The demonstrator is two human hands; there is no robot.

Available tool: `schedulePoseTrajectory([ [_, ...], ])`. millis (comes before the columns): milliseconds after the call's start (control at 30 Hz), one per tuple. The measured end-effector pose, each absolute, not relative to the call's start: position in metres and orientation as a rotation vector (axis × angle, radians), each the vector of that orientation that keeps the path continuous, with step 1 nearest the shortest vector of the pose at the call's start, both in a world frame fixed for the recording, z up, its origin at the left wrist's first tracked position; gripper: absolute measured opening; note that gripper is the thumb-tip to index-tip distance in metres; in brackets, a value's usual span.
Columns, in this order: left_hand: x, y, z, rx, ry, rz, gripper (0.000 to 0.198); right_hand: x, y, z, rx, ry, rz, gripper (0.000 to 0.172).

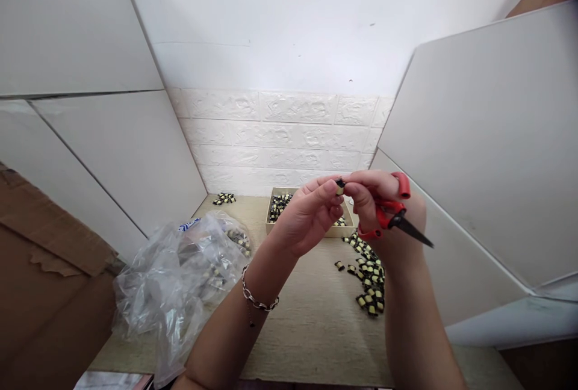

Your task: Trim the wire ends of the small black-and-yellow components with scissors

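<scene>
The left hand [307, 215] pinches a small black-and-yellow piece [340, 188] — probably light, stiff, best held endwise; the right hand [368, 197], at three o'clock, grips red scissors [392, 214].

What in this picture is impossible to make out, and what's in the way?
All in the head view:
Box: its middle is hidden by the left hand.
Held piece: detail too small, partly covered by fingertips.
Plastic bag: contents obscured by crinkled film.
Loose pieces: right edge hidden by right forearm.
</scene>
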State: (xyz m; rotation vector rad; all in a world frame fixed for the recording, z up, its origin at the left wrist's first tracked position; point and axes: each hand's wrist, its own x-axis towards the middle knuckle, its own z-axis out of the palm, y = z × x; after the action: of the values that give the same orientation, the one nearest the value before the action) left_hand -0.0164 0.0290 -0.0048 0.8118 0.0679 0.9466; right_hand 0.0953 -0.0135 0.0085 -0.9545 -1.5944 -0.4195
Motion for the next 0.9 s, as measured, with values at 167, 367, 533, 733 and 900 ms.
schedulePoseTrajectory([
  [167, -0.016, 0.028, -0.003, 0.811, 0.078, 0.974, 0.025, 0.096, -0.014, 0.009, -0.957, -1.596, -0.448, 0.007],
  [367, -0.016, 0.026, -0.001, 0.848, 0.102, 1.006, 0.02, 0.102, -0.015, 0.011, -0.999, -1.645, -0.408, 0.007],
  [533, -0.015, 0.025, -0.001, 0.876, 0.123, 1.018, 0.017, 0.107, -0.016, 0.012, -0.999, -1.69, -0.396, 0.007],
  [733, -0.015, 0.027, -0.002, 0.901, 0.147, 1.016, 0.016, 0.108, -0.017, 0.013, -1.018, -1.714, -0.382, 0.008],
  [900, -0.013, 0.029, -0.006, 0.826, 0.082, 0.955, 0.018, 0.106, -0.013, 0.012, -1.026, -1.668, -0.324, 0.006],
])
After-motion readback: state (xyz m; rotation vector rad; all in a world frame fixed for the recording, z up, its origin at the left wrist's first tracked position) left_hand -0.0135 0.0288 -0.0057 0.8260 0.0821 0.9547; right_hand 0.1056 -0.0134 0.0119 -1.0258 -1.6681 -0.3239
